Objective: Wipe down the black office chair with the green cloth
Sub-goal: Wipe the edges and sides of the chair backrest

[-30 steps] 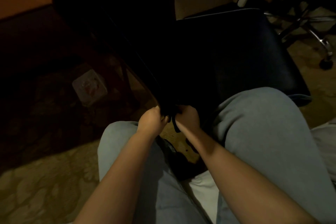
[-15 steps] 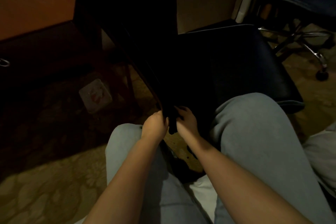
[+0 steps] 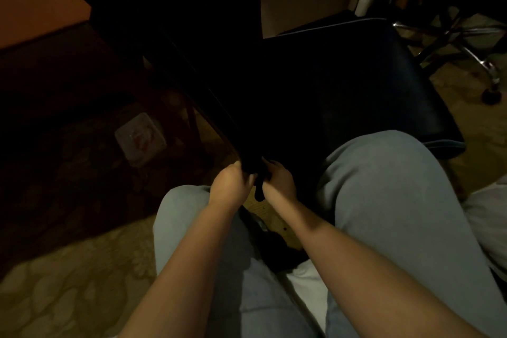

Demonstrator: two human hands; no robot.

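Observation:
The black office chair (image 3: 356,85) stands right in front of me, its seat to the right and its dark back rising at the top centre. My left hand (image 3: 231,184) and my right hand (image 3: 278,178) are close together at the lower end of the chair's dark edge. Both curl their fingers round a dark cloth (image 3: 259,193), and a short end of it hangs down between my wrists. In this dim light the cloth's colour does not show.
My knees in grey trousers (image 3: 384,186) flank the hands. A wooden desk (image 3: 41,8) is at the top left. A pale flat packet (image 3: 140,140) lies on the patterned carpet. Another chair's chrome base with a castor (image 3: 491,96) stands at the right.
Both hands keep the same grip at the same spot on the chair's edge. My view has tilted up a little, so the seat and the packet sit lower in frame.

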